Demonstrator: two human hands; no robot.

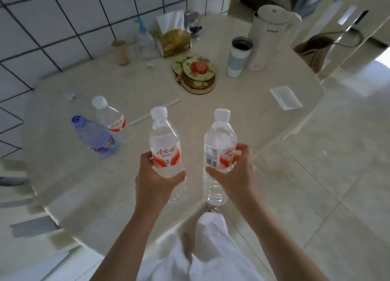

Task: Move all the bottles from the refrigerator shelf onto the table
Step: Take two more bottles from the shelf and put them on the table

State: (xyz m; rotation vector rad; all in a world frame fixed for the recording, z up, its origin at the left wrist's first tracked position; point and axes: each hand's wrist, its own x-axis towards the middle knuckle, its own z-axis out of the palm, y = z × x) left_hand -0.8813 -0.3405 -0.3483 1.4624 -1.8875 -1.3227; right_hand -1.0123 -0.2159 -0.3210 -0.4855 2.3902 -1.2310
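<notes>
- Carrying two bottles, I had my left hand wrapped around one bottle and my right hand around another, both upright above the table.
- Setting them down, I judged, meant bare tabletop beside the blue-capped bottle and white-capped bottle already standing there.

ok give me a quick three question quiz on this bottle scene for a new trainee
1. True or false: both hands hold a bottle.
2. How many bottles already stand on the table?
3. Which standing bottle has the blue cap: A, the nearer one, or B, the farther one?

Key:
1. True: the left hand grips the left bottle and the right hand grips the right bottle.
2. Two, near the left of the table.
3. A: the blue-capped bottle; the white-capped bottle stands behind it.
</notes>
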